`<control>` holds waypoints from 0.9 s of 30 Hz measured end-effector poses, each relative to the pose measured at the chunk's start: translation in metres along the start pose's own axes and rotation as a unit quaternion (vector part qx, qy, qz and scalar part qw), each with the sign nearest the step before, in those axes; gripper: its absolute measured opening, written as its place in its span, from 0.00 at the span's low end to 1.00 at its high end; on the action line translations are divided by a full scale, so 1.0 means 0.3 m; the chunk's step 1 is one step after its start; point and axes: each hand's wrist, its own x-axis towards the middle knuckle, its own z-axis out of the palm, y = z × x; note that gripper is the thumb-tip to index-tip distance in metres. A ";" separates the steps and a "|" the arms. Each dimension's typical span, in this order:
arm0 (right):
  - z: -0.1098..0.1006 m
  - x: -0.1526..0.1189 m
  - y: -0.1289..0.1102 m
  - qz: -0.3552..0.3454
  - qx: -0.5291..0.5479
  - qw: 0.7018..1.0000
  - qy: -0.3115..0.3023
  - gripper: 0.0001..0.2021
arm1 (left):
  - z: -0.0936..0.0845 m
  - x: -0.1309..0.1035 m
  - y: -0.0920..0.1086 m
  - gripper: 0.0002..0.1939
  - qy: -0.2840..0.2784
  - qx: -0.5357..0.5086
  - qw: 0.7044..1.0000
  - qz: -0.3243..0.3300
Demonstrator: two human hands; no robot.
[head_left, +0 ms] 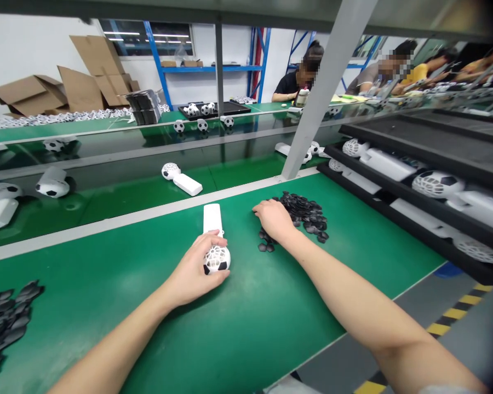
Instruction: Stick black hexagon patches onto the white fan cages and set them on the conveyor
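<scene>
Head view, fan [214, 241] in left hand [195, 271] grip — handle pointing away

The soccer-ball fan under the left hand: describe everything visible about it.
The soccer-ball fan is a small handheld unit, apparently white plastic. Its round head is a lattice grille patterned like a football with a few black patches; a flat, rounded white handle extends away from the person. It lies flat on the green table. The left hand cups the head from the near side, fingers curled over it. The handle is untouched, and the right hand rests apart from it.
</scene>
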 end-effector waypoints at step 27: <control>-0.053 -0.145 -0.204 -0.282 0.369 0.884 -0.051 0.02 | -0.088 0.001 0.006 0.25 -0.079 0.015 0.995 -0.059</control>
